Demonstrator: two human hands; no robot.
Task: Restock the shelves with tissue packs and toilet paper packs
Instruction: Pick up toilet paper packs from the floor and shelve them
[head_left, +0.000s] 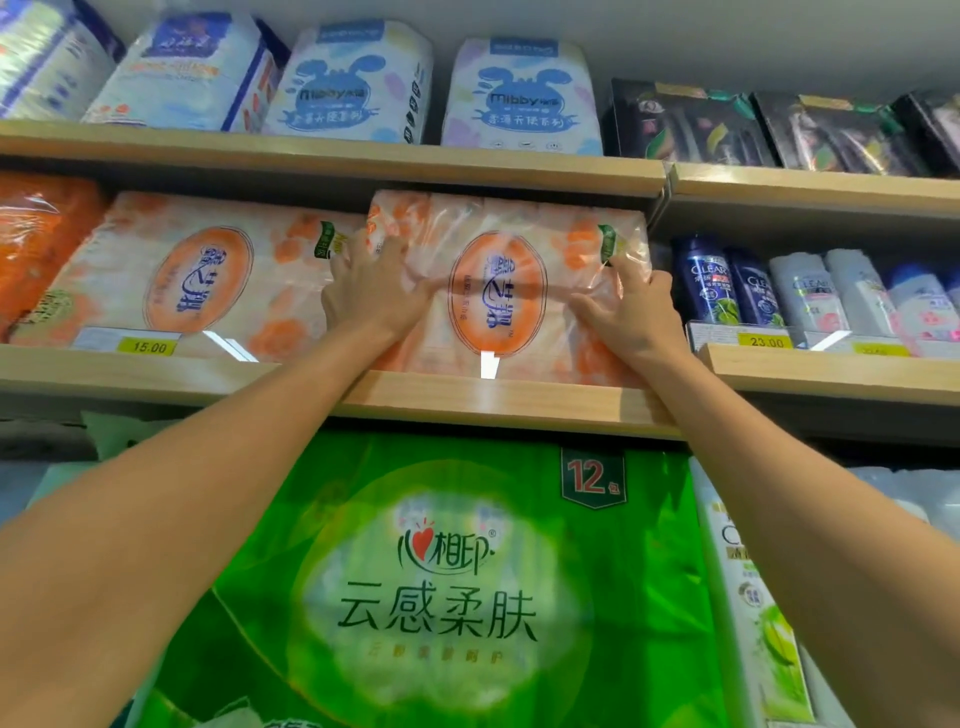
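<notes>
An orange-and-white toilet paper pack (498, 291) stands on the middle wooden shelf (483, 402), its upper edge touching the shelf above. My left hand (371, 291) lies flat against the pack's left side, fingers spread. My right hand (631, 306) grips its right edge and the loose plastic wrap there. A second pack of the same kind (197, 275) stands right beside it on the left, partly behind my left hand.
Blue-and-white tissue packs (522, 98) and dark gift boxes (685, 127) fill the top shelf. Shampoo bottles (709, 283) stand just right of the pack. A large green tissue pack (441, 582) sits below. Yellow price tags (148, 347) line the shelf edge.
</notes>
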